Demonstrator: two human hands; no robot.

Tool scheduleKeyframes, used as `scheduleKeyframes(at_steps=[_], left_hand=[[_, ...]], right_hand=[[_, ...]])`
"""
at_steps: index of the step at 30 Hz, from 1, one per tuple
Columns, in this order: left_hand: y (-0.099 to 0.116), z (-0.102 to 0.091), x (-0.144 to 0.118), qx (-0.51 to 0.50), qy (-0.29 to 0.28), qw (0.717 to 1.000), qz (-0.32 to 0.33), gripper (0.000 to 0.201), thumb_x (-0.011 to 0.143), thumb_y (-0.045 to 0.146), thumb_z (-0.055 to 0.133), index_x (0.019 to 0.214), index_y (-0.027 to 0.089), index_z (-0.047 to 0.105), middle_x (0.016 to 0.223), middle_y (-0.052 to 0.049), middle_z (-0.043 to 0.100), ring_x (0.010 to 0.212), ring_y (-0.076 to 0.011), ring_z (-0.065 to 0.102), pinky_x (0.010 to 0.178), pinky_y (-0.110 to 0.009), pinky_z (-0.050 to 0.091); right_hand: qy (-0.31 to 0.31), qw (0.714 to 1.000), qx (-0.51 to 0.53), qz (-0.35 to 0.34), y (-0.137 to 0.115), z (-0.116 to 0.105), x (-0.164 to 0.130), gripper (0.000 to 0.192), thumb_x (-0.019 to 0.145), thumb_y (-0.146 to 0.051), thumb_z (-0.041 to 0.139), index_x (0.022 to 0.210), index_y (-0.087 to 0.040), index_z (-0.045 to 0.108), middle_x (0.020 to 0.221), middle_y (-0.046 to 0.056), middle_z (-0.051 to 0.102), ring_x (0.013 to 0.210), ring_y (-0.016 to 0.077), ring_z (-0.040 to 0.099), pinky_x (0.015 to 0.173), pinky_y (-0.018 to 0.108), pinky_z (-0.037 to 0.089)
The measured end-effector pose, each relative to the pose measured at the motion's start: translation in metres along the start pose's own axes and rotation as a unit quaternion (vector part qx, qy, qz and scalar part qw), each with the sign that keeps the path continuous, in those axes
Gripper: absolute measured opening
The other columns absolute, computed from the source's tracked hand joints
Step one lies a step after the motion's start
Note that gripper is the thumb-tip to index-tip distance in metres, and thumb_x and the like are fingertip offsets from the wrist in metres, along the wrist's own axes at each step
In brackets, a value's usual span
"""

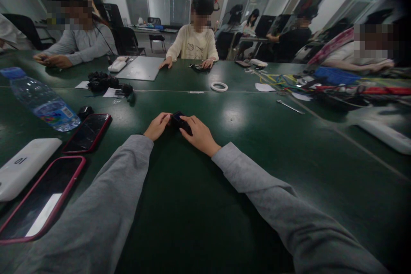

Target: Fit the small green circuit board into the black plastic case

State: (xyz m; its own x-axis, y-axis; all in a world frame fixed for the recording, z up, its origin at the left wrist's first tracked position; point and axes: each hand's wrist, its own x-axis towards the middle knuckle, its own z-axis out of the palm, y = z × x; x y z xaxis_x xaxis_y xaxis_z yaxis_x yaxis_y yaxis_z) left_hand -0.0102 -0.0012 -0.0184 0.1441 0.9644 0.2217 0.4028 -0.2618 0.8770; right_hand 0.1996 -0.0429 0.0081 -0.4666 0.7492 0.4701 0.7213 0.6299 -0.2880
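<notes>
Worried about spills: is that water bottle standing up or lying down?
Lying down: the water bottle rests on its side on the green table, blue cap still on.

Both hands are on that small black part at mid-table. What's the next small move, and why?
Probably lift the small black part slightly and tilt it toward the camera. The left hand pinches one end while the right hand covers much of it, and it sits low on the dark green table, so its details are hard to see.

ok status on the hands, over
Left hand and right hand both on small black part, resting on green table. Nothing in the way near them.
</notes>
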Motion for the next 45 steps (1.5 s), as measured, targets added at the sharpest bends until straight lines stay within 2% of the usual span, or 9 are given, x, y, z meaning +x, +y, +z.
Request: scheduleKeyframes(at_steps=[4,10,16,18,24,31,45], left_hand=[[-0.0003,-0.0003,0.0004,0.002,-0.002,1.000,0.001,0.041,0.090,0.047,0.040,0.112,0.017,0.056,0.103,-0.006,0.064,0.084,-0.0155,0.060,0.084,-0.033,0.047],[0.0040,-0.0013,-0.0017,0.008,-0.005,1.000,-0.003,0.042,0.090,0.048,0.039,0.113,0.017,0.056,0.104,-0.006,0.063,0.084,-0.0157,0.060,0.084,-0.033,0.047],[0.0054,-0.0014,-0.0029,0.004,-0.006,1.000,-0.002,0.041,0.090,0.047,0.040,0.112,0.017,0.056,0.105,-0.006,0.063,0.085,-0.0156,0.060,0.085,-0.033,0.047],[0.0046,-0.0012,-0.0024,0.006,-0.005,1.000,0.001,0.041,0.090,0.047,0.040,0.112,0.017,0.056,0.104,-0.006,0.063,0.085,-0.0155,0.060,0.085,-0.034,0.047],[0.0015,-0.0004,-0.0010,0.005,-0.006,1.000,0.002,0.040,0.090,0.047,0.040,0.112,0.018,0.056,0.103,-0.006,0.063,0.085,-0.0155,0.060,0.085,-0.033,0.047],[0.0019,-0.0004,-0.0014,0.015,-0.006,1.000,0.000,0.040,0.090,0.046,0.039,0.113,0.017,0.056,0.102,-0.006,0.064,0.086,-0.0154,0.060,0.086,-0.033,0.047],[0.0036,-0.0016,-0.0017,0.023,-0.010,1.000,0.002,0.040,0.089,0.047,0.040,0.111,0.018,0.056,0.101,-0.005,0.064,0.086,-0.0164,0.059,0.087,-0.035,0.046]], right_hand=[[0.001,1.000,0.006,0.002,0.0009,0.0012,-0.0007,0.044,0.091,-0.035,0.048,0.133,-0.022,0.041,0.111,0.010,0.054,0.101,0.0239,0.055,0.085,0.040,0.050],[0.025,1.000,0.016,0.006,0.0037,0.0047,0.0000,0.059,0.090,-0.036,0.051,0.141,-0.018,0.027,0.122,0.013,0.051,0.109,0.0268,0.052,0.090,0.044,0.049],[0.006,1.000,0.012,0.000,0.0020,0.0028,-0.0004,0.045,0.091,-0.035,0.049,0.133,-0.022,0.041,0.113,0.010,0.054,0.102,0.0246,0.055,0.086,0.042,0.051],[0.008,1.000,0.012,0.001,0.0015,0.0022,-0.0006,0.046,0.091,-0.035,0.049,0.134,-0.022,0.041,0.113,0.010,0.054,0.101,0.0245,0.055,0.086,0.041,0.050],[0.012,1.000,0.022,0.005,0.0022,0.0026,-0.0003,0.066,0.090,-0.035,0.049,0.147,-0.026,0.017,0.115,0.009,0.054,0.102,0.0249,0.054,0.086,0.042,0.050],[0.006,1.000,0.011,0.002,0.0022,0.0038,-0.0005,0.047,0.091,-0.035,0.049,0.135,-0.023,0.040,0.113,0.010,0.053,0.102,0.0240,0.054,0.086,0.041,0.050],[0.006,1.000,0.014,0.002,0.0019,0.0017,-0.0005,0.047,0.091,-0.035,0.049,0.135,-0.022,0.040,0.112,0.010,0.053,0.100,0.0240,0.054,0.085,0.040,0.050]])
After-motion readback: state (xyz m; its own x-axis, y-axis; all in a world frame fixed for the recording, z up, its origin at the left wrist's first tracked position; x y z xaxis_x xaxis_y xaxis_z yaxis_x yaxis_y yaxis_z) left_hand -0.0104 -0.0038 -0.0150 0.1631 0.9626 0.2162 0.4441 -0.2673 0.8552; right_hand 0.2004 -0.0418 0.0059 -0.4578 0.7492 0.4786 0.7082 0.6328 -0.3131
